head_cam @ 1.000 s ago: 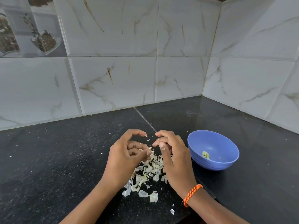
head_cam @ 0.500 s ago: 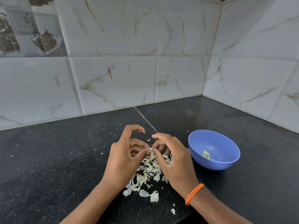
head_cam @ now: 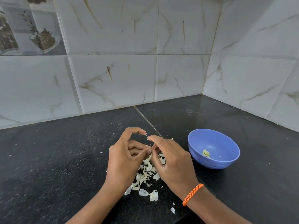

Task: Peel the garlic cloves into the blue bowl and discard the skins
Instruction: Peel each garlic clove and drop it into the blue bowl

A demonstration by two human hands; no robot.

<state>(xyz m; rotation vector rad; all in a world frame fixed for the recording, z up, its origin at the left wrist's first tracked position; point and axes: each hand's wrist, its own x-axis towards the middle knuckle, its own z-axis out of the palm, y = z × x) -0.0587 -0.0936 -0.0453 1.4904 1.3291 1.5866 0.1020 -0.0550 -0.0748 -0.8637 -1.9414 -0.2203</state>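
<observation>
Black stone counter (head_cam: 56,159), marble-tiled corner (head_cam: 205,62) — both hands' grips (head_cam: 124,160) (head_cam: 173,162) unclear.

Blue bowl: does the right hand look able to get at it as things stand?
Probably yes. The blue bowl sits just beside the right hand with only bare counter between, though that hand's fingers seem busy pinching something small.

One wide camera on my head looks forward and down, close over the bench (head_cam: 68,159) corner.
</observation>
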